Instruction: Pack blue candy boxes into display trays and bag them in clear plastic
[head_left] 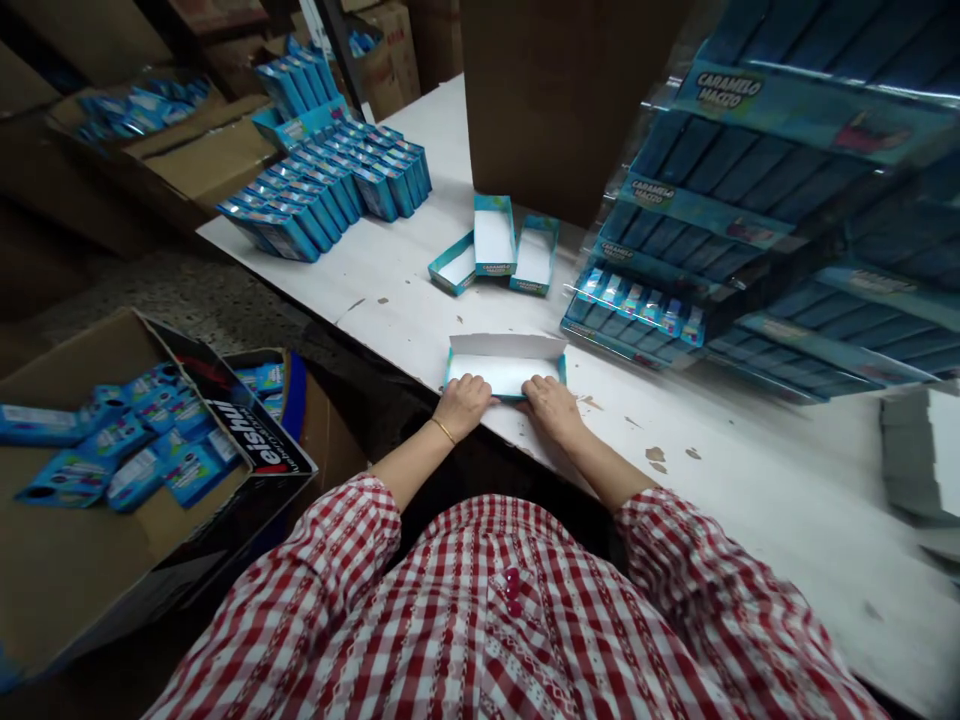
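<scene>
At table edge [375, 342], hands [553, 406] on tray [506, 347]

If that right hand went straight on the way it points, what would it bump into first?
Probably the raised back flap of the open tray that the right hand touches, though depth is hard to judge.

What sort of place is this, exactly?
Probably a small packing workshop: the left hand and right hand hold an open tray, plastic-wrapped stacks labelled "Caramelo Macizo" stand on the table to the right, and a cardboard carton on the left holds loose blue packages.
</scene>
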